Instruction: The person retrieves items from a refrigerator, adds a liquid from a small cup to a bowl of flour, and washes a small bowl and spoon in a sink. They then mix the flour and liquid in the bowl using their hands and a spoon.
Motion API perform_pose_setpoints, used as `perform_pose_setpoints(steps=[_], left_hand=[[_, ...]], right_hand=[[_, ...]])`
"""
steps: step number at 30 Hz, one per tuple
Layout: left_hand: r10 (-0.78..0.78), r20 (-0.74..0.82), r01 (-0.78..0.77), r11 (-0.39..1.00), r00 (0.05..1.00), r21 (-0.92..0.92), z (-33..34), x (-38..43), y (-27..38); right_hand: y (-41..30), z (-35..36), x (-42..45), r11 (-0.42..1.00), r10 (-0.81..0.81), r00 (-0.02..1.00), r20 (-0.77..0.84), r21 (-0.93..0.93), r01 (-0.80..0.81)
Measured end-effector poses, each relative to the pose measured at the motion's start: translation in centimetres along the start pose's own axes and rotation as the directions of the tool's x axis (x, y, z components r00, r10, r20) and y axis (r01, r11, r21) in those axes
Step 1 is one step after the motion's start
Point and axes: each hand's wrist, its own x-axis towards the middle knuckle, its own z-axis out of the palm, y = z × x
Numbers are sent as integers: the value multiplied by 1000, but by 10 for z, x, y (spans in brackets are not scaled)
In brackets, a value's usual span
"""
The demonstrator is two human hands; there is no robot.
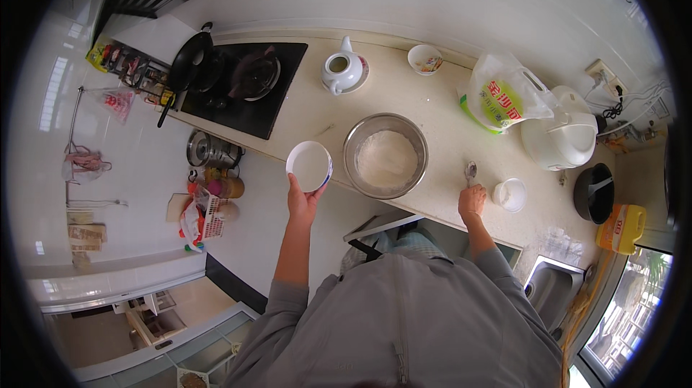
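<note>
In my left hand is a white bowl, held by its rim just beyond the counter's front edge; its inside looks pale, and I cannot tell what it contains. My right hand is closed around the handle of a metal spoon, whose bowl lies at or just above the counter. Between my hands a stainless steel basin stands on the counter, with a heap of white flour in it. Right of my right hand sits a small white cup with some white powder inside.
A white teapot and a patterned bowl stand farther back. A plastic flour bag leans near a white rice cooker. The black gas hob is at left; a black pot and sink are at right.
</note>
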Motion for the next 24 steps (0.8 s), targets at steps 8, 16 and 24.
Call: perform_pose_setpoints(steps=[8, 16, 24], left_hand=[[-36, -55, 31, 995, 998, -90, -30, 61, -27], [-84, -41, 86, 995, 996, 43, -51, 132, -52], [-146, 22, 142, 982, 989, 123, -41, 164, -74]], right_hand=[[16, -19, -5, 913, -84, 996, 20, 402, 69], [25, -79, -71, 728, 25, 1000, 12, 686, -26], [69, -70, -229, 539, 675, 732, 91, 616, -575]])
